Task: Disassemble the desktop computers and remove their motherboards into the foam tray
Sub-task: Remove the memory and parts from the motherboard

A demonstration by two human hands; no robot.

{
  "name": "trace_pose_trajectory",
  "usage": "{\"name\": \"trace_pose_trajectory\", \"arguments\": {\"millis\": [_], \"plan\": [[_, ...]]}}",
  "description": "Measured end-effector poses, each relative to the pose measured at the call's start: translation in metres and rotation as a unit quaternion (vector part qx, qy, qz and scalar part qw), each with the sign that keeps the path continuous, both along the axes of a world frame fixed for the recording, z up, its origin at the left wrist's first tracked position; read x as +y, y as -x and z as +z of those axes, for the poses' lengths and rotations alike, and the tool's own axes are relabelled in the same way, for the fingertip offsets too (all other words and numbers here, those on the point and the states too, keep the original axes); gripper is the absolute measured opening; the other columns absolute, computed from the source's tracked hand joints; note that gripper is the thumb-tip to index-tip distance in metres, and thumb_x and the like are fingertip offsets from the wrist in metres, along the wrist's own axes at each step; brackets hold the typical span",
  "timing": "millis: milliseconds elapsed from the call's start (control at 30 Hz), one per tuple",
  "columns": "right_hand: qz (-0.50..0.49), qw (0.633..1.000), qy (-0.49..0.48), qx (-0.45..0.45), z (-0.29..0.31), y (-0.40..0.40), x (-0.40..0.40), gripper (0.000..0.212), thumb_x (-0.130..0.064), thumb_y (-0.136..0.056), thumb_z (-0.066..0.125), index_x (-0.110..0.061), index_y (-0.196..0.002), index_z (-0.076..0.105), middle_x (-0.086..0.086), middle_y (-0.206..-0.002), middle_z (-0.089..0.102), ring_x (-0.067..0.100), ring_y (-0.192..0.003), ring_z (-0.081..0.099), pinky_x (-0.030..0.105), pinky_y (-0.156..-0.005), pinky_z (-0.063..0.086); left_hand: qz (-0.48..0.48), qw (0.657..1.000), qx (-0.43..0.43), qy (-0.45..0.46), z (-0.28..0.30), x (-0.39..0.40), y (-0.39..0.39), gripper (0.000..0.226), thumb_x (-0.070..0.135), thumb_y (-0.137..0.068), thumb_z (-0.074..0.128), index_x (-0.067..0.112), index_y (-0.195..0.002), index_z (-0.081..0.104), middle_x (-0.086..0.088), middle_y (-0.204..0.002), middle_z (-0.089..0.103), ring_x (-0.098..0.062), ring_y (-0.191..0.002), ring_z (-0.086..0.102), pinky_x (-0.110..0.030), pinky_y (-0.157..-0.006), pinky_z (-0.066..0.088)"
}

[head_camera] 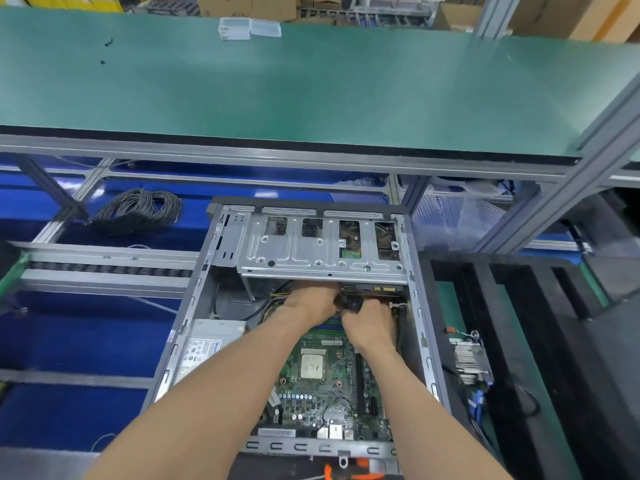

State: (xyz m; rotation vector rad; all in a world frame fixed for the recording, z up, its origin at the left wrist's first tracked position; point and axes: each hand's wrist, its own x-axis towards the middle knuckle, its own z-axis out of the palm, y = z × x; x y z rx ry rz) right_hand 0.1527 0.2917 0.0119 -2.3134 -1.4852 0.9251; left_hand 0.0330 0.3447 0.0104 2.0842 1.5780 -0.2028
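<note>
Left hand (311, 301) and right hand (369, 322) together deep in the open case (424, 306), fingers curled round a black connector (352, 304) just under the drive cage (322, 244). Risk from here, by the look of it: a hard tug straining the cable or flexing the board. Motherboard (322, 386) still seated in the case, directly beneath both wrists. Foam tray (540, 358) waiting just right of the case.
</note>
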Motion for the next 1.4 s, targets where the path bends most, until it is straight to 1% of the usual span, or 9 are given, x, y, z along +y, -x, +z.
{"name": "trace_pose_trajectory", "arguments": {"millis": [200, 400, 600, 700, 833, 1000, 1167, 1267, 1400], "plan": [[0.025, 1.0, 0.012, -0.006, -0.006, -0.003, -0.003, 0.025, -0.03, -0.092, 0.067, -0.009, -0.105, 0.065, 0.004, -0.089, 0.057, 0.025, -0.079, 0.057, 0.029, -0.067, 0.043, -0.033, 0.997, 0.039, -0.051, -0.003, -0.001, 0.003, 0.026, 0.024, -0.101, 0.048, 0.01, -0.118, 0.06, -0.016, -0.121, 0.062, -0.036, -0.108, 0.06, -0.048, -0.088, 0.053], [0.007, 1.0, 0.017, 0.013, -0.009, -0.002, -0.003, 0.028, -0.024, -0.09, 0.06, -0.005, -0.11, 0.064, 0.0, -0.077, 0.052, 0.024, -0.074, 0.054, 0.03, -0.068, 0.041, -0.036, 0.994, 0.054, -0.086, -0.01, -0.008, -0.003, 0.008, 0.017, -0.092, 0.054, 0.014, -0.087, 0.059, -0.012, -0.096, 0.07, -0.034, -0.086, 0.067, -0.035, -0.065, 0.047], [0.003, 0.999, 0.022, 0.024, -0.012, -0.003, 0.0, 0.04, -0.038, -0.094, 0.064, -0.005, -0.117, 0.063, 0.011, -0.1, 0.064, 0.028, -0.088, 0.057, 0.034, -0.076, 0.046, 0.001, 0.997, 0.023, -0.077, -0.023, -0.006, -0.002, 0.03, 0.027, -0.092, 0.06, 0.017, -0.07, 0.041, -0.008, -0.08, 0.064, -0.03, -0.075, 0.063, -0.033, -0.063, 0.045], [0.002, 0.999, 0.025, 0.026, -0.011, -0.001, 0.0, 0.04, -0.036, -0.095, 0.063, -0.006, -0.123, 0.062, 0.011, -0.104, 0.065, 0.029, -0.093, 0.059, 0.036, -0.081, 0.049, -0.019, 0.994, 0.024, -0.108, -0.023, -0.006, -0.003, 0.025, 0.033, -0.092, 0.061, 0.018, -0.076, 0.049, 0.003, -0.069, 0.049, -0.028, -0.072, 0.063, -0.032, -0.062, 0.043], [0.001, 0.999, 0.028, 0.025, -0.009, 0.0, -0.001, 0.03, -0.029, -0.096, 0.061, -0.006, -0.115, 0.063, 0.007, -0.094, 0.063, 0.028, -0.089, 0.061, 0.035, -0.076, 0.048, -0.025, 0.994, 0.013, -0.108, -0.021, -0.006, -0.004, 0.016, 0.03, -0.091, 0.059, 0.018, -0.082, 0.055, -0.001, -0.077, 0.056, -0.026, -0.069, 0.056, -0.031, -0.063, 0.042], [-0.004, 0.999, 0.024, 0.036, -0.006, -0.001, -0.002, 0.023, -0.031, -0.095, 0.063, -0.009, -0.101, 0.063, 0.008, -0.089, 0.063, 0.031, -0.09, 0.061, 0.039, -0.079, 0.052, 0.027, 0.995, -0.009, -0.099, -0.022, -0.008, -0.004, 0.038, 0.023, -0.088, 0.06, 0.021, -0.059, 0.036, 0.0, -0.07, 0.052, -0.024, -0.062, 0.049, -0.029, -0.061, 0.039], [-0.011, 0.999, 0.022, 0.037, -0.005, -0.001, -0.002, 0.026, -0.03, -0.094, 0.063, -0.015, -0.076, 0.05, 0.003, -0.079, 0.06, 0.023, -0.074, 0.059, 0.035, -0.07, 0.048, 0.018, 0.997, -0.01, -0.078, -0.019, -0.005, -0.006, 0.022, 0.027, -0.087, 0.059, 0.016, -0.07, 0.051, -0.002, -0.074, 0.059, -0.026, -0.067, 0.053, -0.03, -0.064, 0.041], [-0.01, 0.999, 0.024, 0.039, -0.004, -0.001, -0.002, 0.024, -0.031, -0.094, 0.063, -0.015, -0.079, 0.053, 0.004, -0.081, 0.06, 0.026, -0.075, 0.058, 0.032, -0.07, 0.043, 0.044, 0.993, -0.009, -0.105, -0.022, -0.008, -0.004, 0.039, 0.02, -0.082, 0.063, 0.02, -0.054, 0.035, 0.004, -0.055, 0.045, -0.024, -0.055, 0.044, -0.029, -0.06, 0.037], [-0.014, 0.999, 0.029, 0.042, -0.002, -0.002, -0.002, 0.026, -0.024, -0.095, 0.061, -0.016, -0.073, 0.05, 0.002, -0.076, 0.056, 0.022, -0.069, 0.054, 0.03, -0.068, 0.04, 0.014, 0.995, 0.009, -0.099, -0.018, -0.009, -0.007, 0.042, 0.027, -0.087, 0.061, 0.022, -0.054, 0.036, 0.009, -0.053, 0.038, -0.019, -0.05, 0.042, -0.029, -0.06, 0.039]]}}
